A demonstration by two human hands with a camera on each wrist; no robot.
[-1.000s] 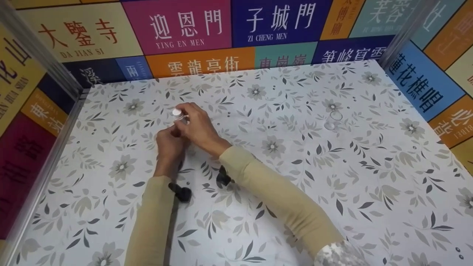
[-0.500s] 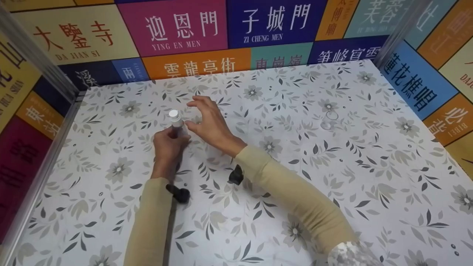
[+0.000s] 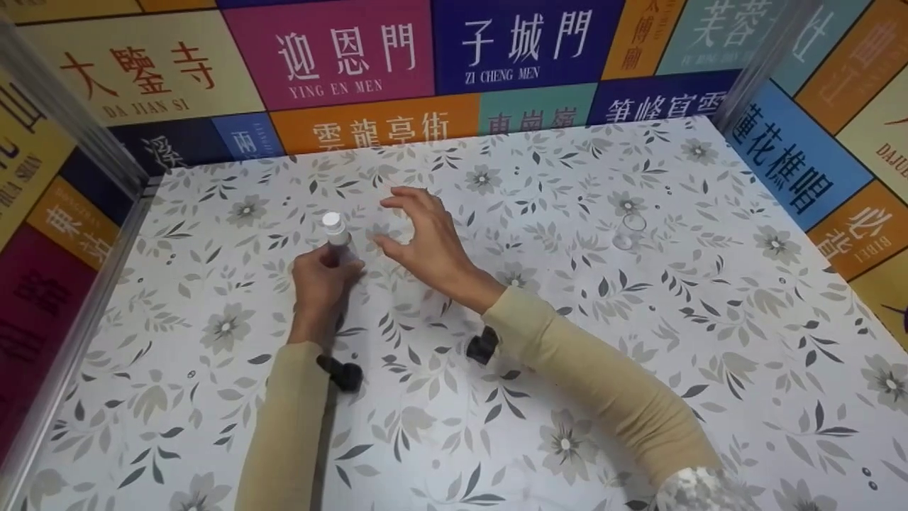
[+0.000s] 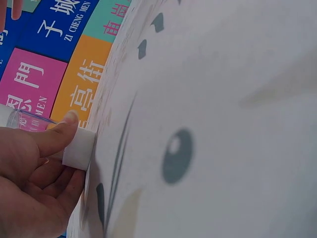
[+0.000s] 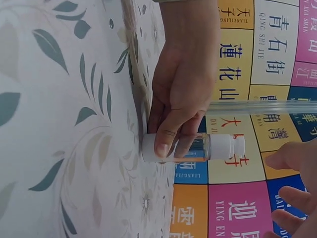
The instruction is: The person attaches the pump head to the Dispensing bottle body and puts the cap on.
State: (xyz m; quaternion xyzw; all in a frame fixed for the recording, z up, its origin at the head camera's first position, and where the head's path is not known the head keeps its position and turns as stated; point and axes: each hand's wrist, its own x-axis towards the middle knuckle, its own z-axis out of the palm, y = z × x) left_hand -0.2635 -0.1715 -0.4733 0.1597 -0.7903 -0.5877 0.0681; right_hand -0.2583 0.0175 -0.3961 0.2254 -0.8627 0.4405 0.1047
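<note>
My left hand (image 3: 318, 284) grips a small pump bottle (image 3: 337, 231) low down, thumb on one side and fingers on the other. The bottle has a clear body, a white base and a white top. In the right wrist view the bottle (image 5: 193, 148) stands with its white base at the tabletop, the thumb pressing near that base. In the left wrist view the bottle's white base (image 4: 79, 148) shows beside the thumb. To the right of the bottle, my right hand (image 3: 440, 248) hovers with fingers apart and loosely bent, holding nothing.
A small clear cap (image 3: 630, 233) lies on the flower-patterned tabletop (image 3: 567, 341) to the right. Panels with large characters (image 3: 340, 64) stand along the back and both sides. Each wrist carries a black camera (image 3: 344, 374).
My right hand has let go of the bottle's white top and moved right, away from it, its fingers spreading. The left hand keeps its grip on the bottle.
</note>
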